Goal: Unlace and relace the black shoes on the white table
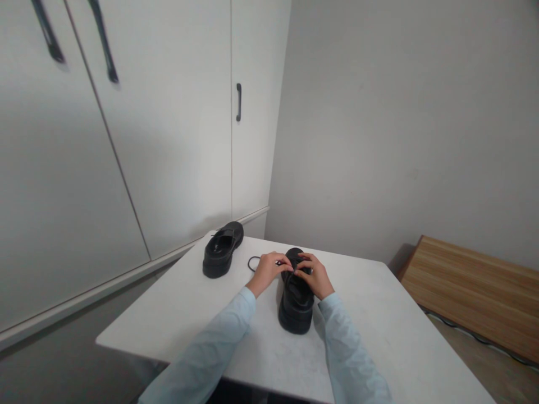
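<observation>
Toward six o'clock on the white table (374, 331), a little below the middle of the view, the near black shoe (296, 314) stands on its sole, heel to the wearer and toe toward twelve. Both hands cover much of its front, so the lacing area is hard to read. The left hand (268, 272) comes in from seven o'clock, its thumb and finger bent together at the shoe's upper; the right hand (318, 276) comes in from five, fingers curled, thumb and fingertip drawn in close to the left's. Whether either one pinches a lace cannot be told at this size. A dark cord loop (251, 264) shows at ten o'clock from the near shoe, partly hidden behind the left hand; where its ends go is out of sight.

Farther out at ten, the other black shoe (217, 264) sits near the table's edge, toe toward one o'clock, well apart from the hands; marks inside it are too small to read.

White cabinet doors (168, 140) rise from nine to twelve beyond the table, two of their dark handles (105, 45) cut off by the top edge. At three o'clock, a wood-grained board (475, 292) runs out of view, a dark cable (475, 335) along its lower side.
</observation>
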The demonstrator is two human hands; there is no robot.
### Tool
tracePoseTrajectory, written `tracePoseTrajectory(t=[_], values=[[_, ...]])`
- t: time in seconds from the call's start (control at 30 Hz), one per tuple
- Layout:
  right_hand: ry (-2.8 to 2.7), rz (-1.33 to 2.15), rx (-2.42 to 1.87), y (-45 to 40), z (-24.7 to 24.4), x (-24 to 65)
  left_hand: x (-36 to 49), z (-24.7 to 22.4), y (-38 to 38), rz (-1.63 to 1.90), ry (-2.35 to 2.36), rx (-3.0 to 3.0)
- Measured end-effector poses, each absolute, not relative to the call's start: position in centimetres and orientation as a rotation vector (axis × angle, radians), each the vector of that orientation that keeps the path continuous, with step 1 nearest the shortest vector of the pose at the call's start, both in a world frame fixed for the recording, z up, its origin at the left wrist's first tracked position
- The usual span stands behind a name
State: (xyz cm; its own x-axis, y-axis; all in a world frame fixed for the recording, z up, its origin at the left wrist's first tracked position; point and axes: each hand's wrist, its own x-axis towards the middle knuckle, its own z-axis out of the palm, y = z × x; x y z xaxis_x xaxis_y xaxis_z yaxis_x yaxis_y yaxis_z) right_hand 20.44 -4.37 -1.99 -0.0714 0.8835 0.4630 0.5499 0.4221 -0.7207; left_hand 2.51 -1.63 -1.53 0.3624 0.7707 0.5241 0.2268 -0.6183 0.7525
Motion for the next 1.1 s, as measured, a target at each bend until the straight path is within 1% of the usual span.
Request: tracePoseTrajectory(t=[0.3, 0.4, 0.57, 0.77, 1.0, 1.1], values=[[-1.769, 0.433, -1.247, -4.4, -1.7, 20.6, 2.4, -1.5, -1.4, 1.25, 0.835, 2.253], [-1.796, 0.431, -1.247, -4.6, -1.5, 20.8, 2.4, -1.7, -1.5, 1.257, 0.809, 2.211], [-1.796, 0.438, -1.214, -5.0, -0.9, 21.1, 2.4, -2.1, -1.8, 1.158, 0.701, 2.049], [-1.698, 0.63, -1.132, -5.5, 0.0, 21.8, 2.5, -2.0, -1.9, 1.086, 0.662, 1.994], [-1.457, 0.938, -0.879, -6.5, 1.4, 22.3, 2.4, -2.1, -1.9, 1.091, 0.655, 2.024], [-1.38, 1.018, -0.83, -7.0, 1.9, 22.5, 2.3, -2.3, -1.7, 1.091, 0.666, 2.035]])
